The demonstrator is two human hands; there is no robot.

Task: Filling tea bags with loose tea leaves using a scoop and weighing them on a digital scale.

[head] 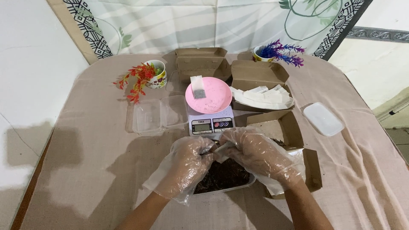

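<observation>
Both my hands wear loose clear plastic gloves. My left hand (187,164) and my right hand (255,155) meet over a clear tub of dark loose tea-like material (223,176), close to me. Together they pinch a small white paper sachet (221,151) between the fingertips. Just beyond stands a white kitchen scale (211,123) with a pink plate (208,96) on top. A small filled sachet (198,87) lies on the plate's left part.
An open brown carton (260,91) holds several white sachets. Another open carton (277,125) sits beside my right hand, a third (200,61) at the back. An empty clear hinged tub (157,115), a white lid (324,119) and two cups of fake plants (151,76) (277,53) stand around.
</observation>
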